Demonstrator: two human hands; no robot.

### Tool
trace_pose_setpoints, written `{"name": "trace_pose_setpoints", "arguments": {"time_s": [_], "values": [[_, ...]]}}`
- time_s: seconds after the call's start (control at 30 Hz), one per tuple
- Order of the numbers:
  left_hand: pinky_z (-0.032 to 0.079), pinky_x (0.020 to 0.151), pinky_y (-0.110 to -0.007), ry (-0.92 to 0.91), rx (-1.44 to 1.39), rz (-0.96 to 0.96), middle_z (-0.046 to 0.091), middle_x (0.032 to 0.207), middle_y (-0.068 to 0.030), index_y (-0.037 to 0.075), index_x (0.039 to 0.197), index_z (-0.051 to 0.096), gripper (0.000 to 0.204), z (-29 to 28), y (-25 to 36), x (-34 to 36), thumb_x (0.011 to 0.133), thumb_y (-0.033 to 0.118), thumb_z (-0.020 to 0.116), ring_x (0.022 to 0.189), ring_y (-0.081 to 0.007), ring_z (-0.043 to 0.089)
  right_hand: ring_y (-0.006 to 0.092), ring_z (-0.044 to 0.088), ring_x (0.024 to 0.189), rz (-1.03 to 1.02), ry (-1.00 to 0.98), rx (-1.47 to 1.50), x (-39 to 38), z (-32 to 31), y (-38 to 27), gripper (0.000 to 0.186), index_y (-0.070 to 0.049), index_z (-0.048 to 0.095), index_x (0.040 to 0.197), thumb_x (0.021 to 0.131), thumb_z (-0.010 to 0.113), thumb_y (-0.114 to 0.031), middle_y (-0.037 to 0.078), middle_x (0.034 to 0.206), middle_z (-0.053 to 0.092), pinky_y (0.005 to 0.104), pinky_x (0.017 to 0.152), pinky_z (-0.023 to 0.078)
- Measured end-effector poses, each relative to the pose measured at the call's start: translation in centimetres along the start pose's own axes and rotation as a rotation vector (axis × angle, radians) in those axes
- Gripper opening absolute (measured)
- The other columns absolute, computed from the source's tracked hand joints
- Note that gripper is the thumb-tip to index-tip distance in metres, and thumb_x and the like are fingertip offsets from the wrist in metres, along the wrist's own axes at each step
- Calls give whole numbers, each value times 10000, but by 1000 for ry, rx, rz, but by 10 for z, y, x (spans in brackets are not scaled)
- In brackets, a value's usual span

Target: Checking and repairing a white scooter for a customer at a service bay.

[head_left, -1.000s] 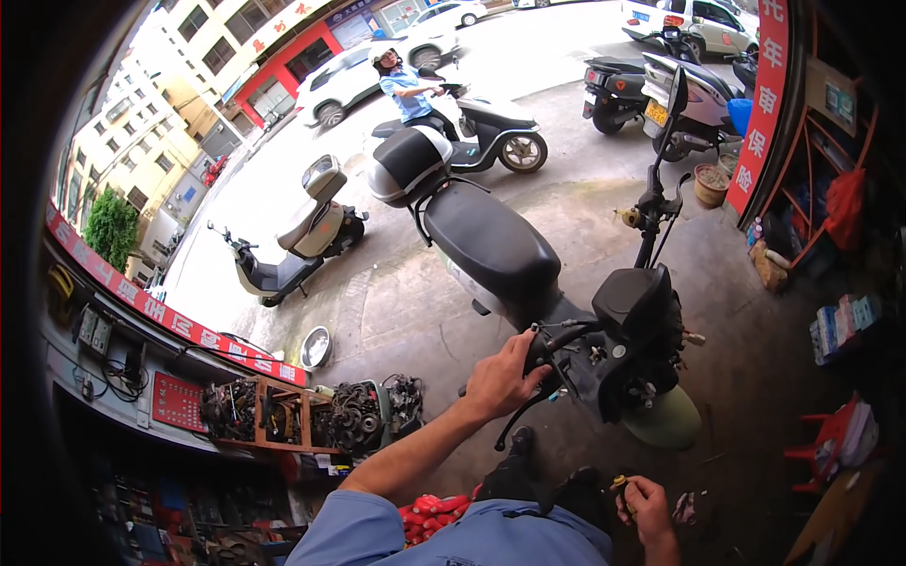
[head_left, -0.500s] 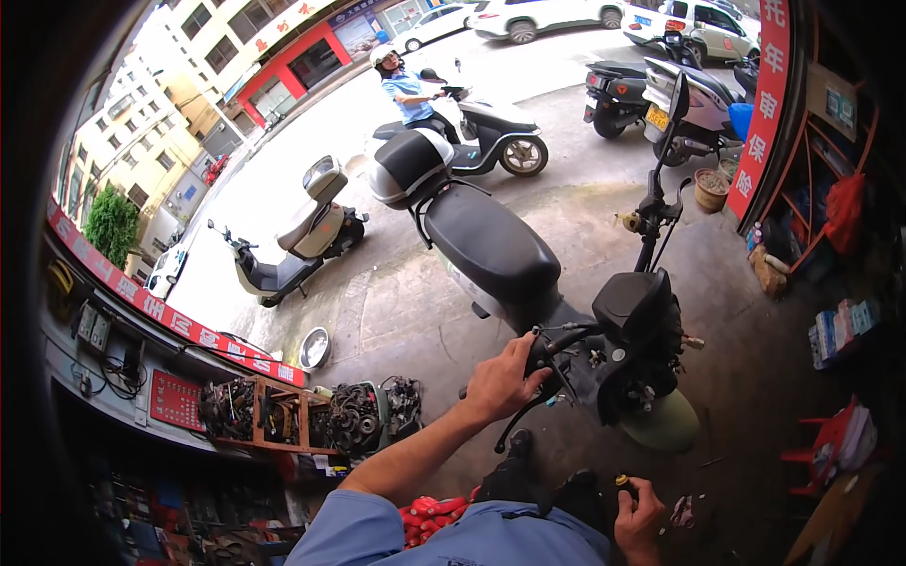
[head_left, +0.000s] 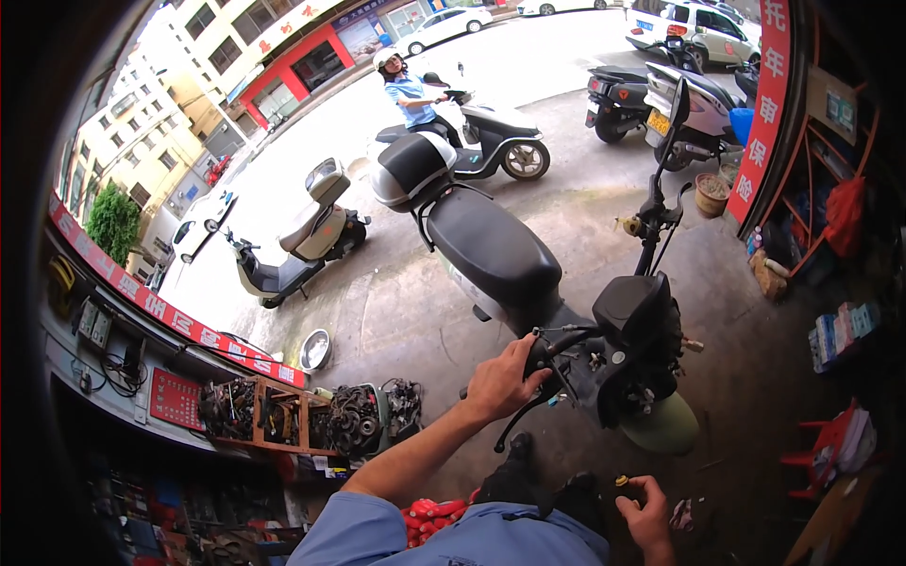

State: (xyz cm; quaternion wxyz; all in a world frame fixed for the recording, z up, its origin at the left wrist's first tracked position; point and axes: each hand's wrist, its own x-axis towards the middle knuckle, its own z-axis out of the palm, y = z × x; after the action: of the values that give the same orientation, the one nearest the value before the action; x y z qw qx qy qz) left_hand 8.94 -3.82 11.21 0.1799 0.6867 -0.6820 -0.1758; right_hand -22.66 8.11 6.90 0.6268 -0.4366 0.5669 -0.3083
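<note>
A small yellow-and-black part (head_left: 623,483) is pinched in the right hand (head_left: 646,505) and could be dropped among the floor litter just beside it, while the left hand (head_left: 503,381), clenched on the handlebar grip (head_left: 540,357), could tip the black scooter (head_left: 528,283) toward the crowded shelf (head_left: 283,415) at its left, open concrete (head_left: 396,302) lying beyond.

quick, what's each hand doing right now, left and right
Left hand: closed around the scooter's handlebar grip.
Right hand: fingers curled on a small yellow-and-black part; what it is cannot be told.
</note>
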Motion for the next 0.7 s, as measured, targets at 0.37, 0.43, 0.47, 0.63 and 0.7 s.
{"name": "trace_pose_setpoints", "arguments": {"time_s": [0.37, 0.43, 0.47, 0.63, 0.7], "values": [[483, 809, -472, 15, 5, 2, 544, 1219, -212, 86, 1361, 376, 601, -2, 7, -2, 877, 357, 607, 991, -421, 586, 377, 594, 784, -471, 290, -500, -6, 21, -3, 186, 5, 580, 957, 779, 609, -41, 172, 850, 600, 394, 697, 469], [483, 805, -473, -3, 4, 5, 546, 1215, -212, 79, 1359, 374, 599, -2, 7, -1, 880, 356, 604, 980, -425, 588, 367, 601, 785, -454, 295, -479, -6, 20, 5, 187, 6, 581, 953, 776, 614, -47, 168, 833, 606, 388, 696, 471], [483, 805, -473, -3, 4, 5, 546, 1215, -212, 79, 1359, 374, 599, -2, 7, -1, 880, 356, 604, 980, -425, 588, 357, 609, 786, -437, 296, -458, -5, 21, 5, 188, 6, 582, 949, 774, 619, -52, 164, 817, 612, 381, 695, 473], [479, 815, -479, 9, -12, -2, 542, 1221, -211, 76, 1360, 368, 602, -3, 6, -3, 880, 353, 603, 989, -428, 584, 344, 608, 766, -91, 206, -164, -3, 15, 15, 206, 21, 575, 932, 746, 643, -35, 155, 788, 611, 382, 708, 470], [478, 818, -479, 3, -7, -2, 539, 1226, -210, 76, 1362, 366, 604, 0, 4, -2, 880, 353, 602, 996, -428, 581, 340, 607, 760, -65, 176, -53, -2, 14, 9, 218, 25, 574, 933, 734, 649, -24, 154, 787, 611, 382, 712, 469]]}}
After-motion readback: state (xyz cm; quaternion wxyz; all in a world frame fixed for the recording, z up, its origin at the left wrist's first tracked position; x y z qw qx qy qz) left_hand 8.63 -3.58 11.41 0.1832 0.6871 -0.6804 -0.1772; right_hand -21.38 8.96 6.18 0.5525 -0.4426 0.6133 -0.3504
